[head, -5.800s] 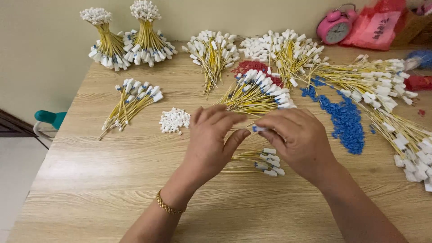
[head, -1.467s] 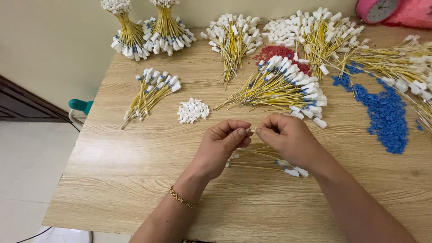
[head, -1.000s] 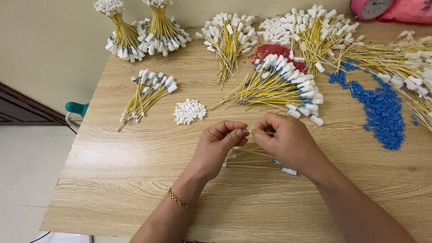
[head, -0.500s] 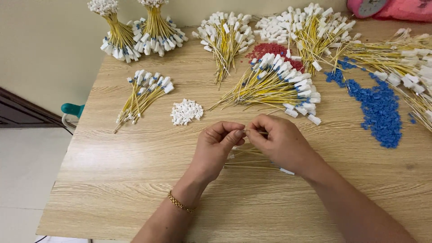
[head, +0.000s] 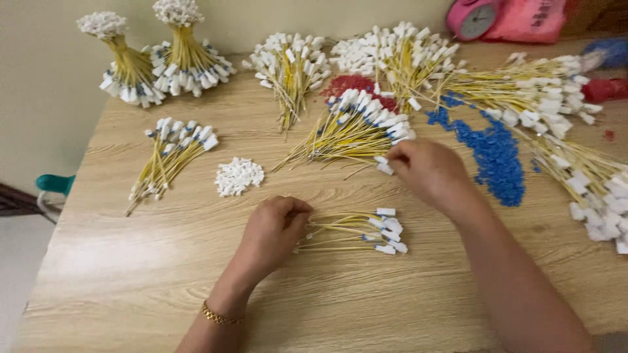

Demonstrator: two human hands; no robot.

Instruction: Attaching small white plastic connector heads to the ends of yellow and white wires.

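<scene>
Head view: left hand curled, pinching the tail end of a small yellow wire bundle lying on the counter. Right hand fingers closed on one white connector at the edge of the larger wire pile, near blue caps.

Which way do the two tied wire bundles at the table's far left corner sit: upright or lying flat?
Upright. Both tied bundles stand on flared bottom ends, white tips clustered on top, unlike the bundle lying flat nearby.

Two hands, two upright wire bundles, one white connector heap, one pink clock
</scene>
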